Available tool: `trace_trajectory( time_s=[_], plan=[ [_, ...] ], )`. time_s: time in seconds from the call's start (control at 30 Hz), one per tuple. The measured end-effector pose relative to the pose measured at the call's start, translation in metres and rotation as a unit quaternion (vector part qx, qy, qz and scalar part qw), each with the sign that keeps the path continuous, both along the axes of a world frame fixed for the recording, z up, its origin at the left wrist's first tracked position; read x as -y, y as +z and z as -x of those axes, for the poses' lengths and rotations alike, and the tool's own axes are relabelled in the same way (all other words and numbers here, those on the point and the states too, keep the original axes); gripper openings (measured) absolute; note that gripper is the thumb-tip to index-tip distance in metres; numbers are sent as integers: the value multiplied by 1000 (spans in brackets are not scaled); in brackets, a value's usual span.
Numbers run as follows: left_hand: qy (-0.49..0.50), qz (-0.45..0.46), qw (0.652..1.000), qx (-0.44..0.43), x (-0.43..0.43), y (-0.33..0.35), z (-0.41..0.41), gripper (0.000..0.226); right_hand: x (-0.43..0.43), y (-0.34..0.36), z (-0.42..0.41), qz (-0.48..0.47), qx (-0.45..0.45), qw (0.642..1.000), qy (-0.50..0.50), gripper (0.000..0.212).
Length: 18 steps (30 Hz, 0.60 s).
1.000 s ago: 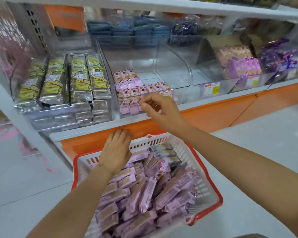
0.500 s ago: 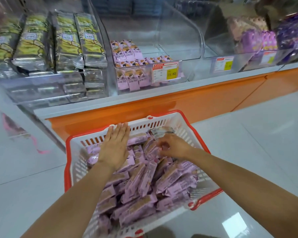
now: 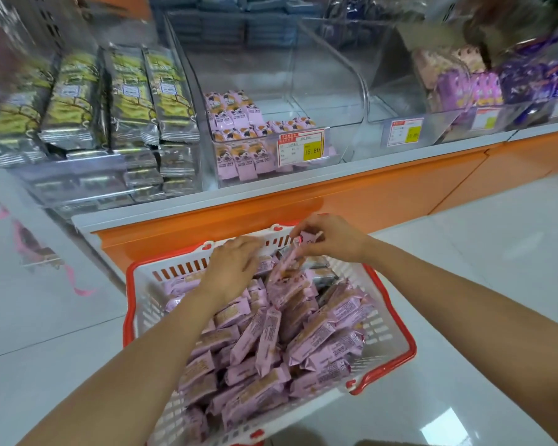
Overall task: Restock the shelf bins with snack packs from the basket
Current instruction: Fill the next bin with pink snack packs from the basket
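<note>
right hand (image 3: 332,241) pinching snack pack (image 3: 287,263), left hand (image 3: 229,268) resting in basket (image 3: 382,320)

Only the person's two arms show. The left forearm (image 3: 136,365) is bare along all of its visible length, right down to the lower picture edge. It ends in a bare left hand (image 3: 229,268), whose fingertips are smeared by blur. The right forearm (image 3: 464,310) is likewise bare as far as the right picture edge, and the right hand (image 3: 329,239) is bare too. Both wrists are uncovered. Nails and finer finger detail are too blurred to tell.
</note>
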<state>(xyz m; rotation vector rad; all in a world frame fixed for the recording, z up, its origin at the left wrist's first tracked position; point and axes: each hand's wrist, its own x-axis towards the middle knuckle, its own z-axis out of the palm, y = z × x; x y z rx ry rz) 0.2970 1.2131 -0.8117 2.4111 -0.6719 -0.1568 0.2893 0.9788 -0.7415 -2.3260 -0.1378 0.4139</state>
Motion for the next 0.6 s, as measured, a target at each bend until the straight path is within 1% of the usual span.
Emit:
trace_trajectory(
  time_s=[0.07,0.13,0.17,0.23,0.3,0.37,0.47,0.53,0.6],
  plan=[
    [-19,103,990,-96,15,23,1,35,-3,26,-3,-31,23,999,-2,29],
    [-23,203,965,-166,28,48,3,30,-7,49,-4,-85,42,995,-9,30],
    [-14,247,951,-185,33,59,3,30,-9,60,-3,-117,55,991,-14,31],
    [8,297,933,-202,38,80,2,29,-12,78,-4,-162,98,981,-37,37],
    [25,353,912,-208,40,101,0,23,-15,95,-3,-180,144,971,-69,48],
    [56,413,888,-194,44,121,-1,18,-18,108,-1,-196,170,962,-87,54],
    [111,473,865,-128,53,149,-4,11,-19,121,4,-188,167,967,-39,46],
    [123,504,848,-109,56,162,-8,12,-21,131,6,-186,172,967,-15,39],
    [137,510,844,-97,54,172,-12,17,-22,142,1,-190,179,965,-18,35]
  ],
)
